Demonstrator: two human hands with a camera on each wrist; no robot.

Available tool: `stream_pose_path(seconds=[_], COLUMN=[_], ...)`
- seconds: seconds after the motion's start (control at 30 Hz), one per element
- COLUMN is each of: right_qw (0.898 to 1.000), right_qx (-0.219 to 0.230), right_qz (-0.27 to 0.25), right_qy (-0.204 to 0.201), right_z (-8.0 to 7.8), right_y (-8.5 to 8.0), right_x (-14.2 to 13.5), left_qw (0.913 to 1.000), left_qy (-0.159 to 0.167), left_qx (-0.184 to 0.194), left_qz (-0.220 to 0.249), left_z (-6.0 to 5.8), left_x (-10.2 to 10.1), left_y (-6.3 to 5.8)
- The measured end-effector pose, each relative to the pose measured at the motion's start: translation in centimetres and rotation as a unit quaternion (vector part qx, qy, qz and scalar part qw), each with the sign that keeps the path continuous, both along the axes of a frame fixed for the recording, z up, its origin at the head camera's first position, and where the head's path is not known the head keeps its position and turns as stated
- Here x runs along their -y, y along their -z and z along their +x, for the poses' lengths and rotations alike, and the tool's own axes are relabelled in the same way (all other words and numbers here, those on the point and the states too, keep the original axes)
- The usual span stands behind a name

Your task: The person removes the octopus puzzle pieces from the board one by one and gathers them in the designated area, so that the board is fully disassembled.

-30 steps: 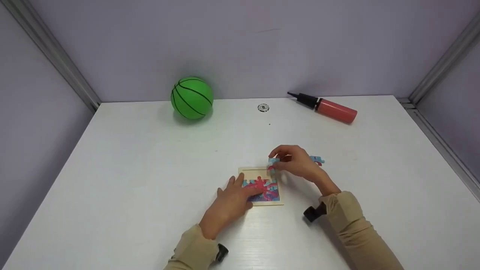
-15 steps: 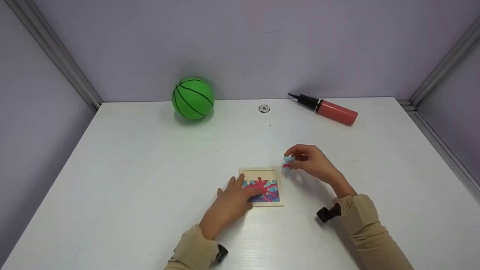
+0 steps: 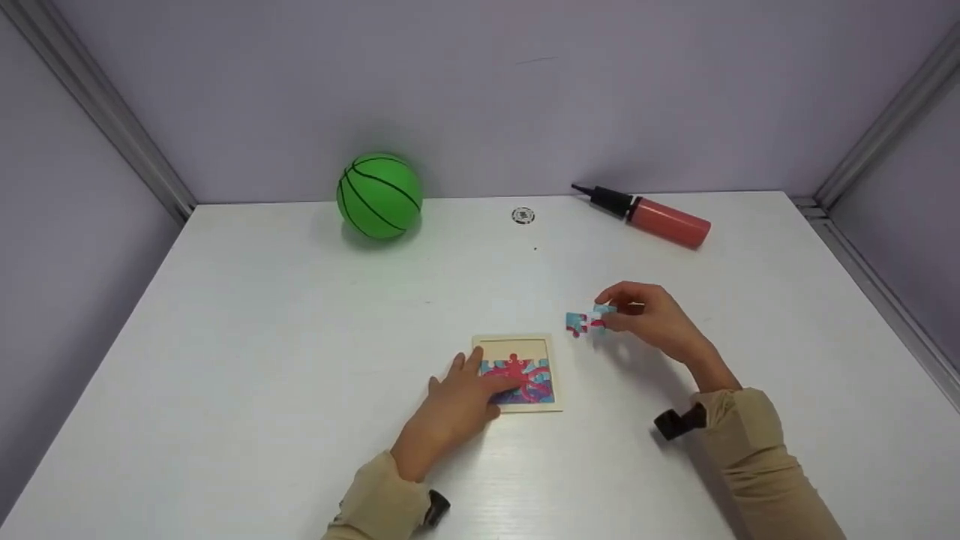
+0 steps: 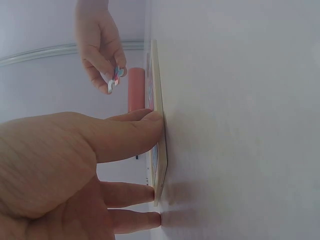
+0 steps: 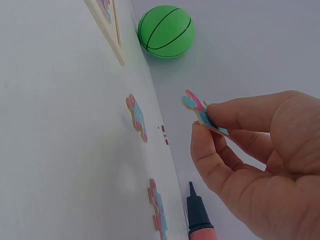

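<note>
A small wooden puzzle tray lies in front of me; pieces of a pink octopus fill its near part, and bare wood shows along the far part. My left hand rests on the tray's left side, the index finger reaching over the picture. In the left wrist view the thumb presses at the near edge. To the right of the tray, my right hand pinches a blue and pink puzzle piece between thumb and fingers, raised over the table. Another loose piece lies just left of it.
More puzzle piece shapes lie on the table in the right wrist view, hidden behind the hand from above. A green ball, a round black-and-white disc and a red hand pump stand along the back by the wall.
My right hand has moved right, away from the tray, carrying the pinched puzzle piece with it. A loose piece on the table has come into view. The left hand keeps its place.
</note>
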State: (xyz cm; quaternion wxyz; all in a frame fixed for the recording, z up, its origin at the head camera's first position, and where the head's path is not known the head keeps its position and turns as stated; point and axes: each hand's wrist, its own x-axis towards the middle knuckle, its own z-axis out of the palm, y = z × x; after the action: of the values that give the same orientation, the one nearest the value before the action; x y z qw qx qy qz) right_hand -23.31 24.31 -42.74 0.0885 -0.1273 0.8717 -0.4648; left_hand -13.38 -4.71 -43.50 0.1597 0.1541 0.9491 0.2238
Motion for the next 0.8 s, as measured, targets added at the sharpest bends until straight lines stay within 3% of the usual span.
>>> stream_pose_path(seconds=[0.5,0.8], right_qw=[1.0,0.997], right_qx=[-0.002,-0.01], right_qz=[-0.005,0.01], right_qy=[0.02,0.077], right_z=[0.3,0.3], right_y=[0.1,-0.5], right_x=[-5.0,-8.7], left_qw=[0.9999,0.9999], left_qy=[-0.007,-0.003], left_qx=[0.006,0.007], left_qz=[0.009,0.009], left_z=[0.1,0.1], left_x=[0.0,0.0], left_y=[-0.2,-0.2])
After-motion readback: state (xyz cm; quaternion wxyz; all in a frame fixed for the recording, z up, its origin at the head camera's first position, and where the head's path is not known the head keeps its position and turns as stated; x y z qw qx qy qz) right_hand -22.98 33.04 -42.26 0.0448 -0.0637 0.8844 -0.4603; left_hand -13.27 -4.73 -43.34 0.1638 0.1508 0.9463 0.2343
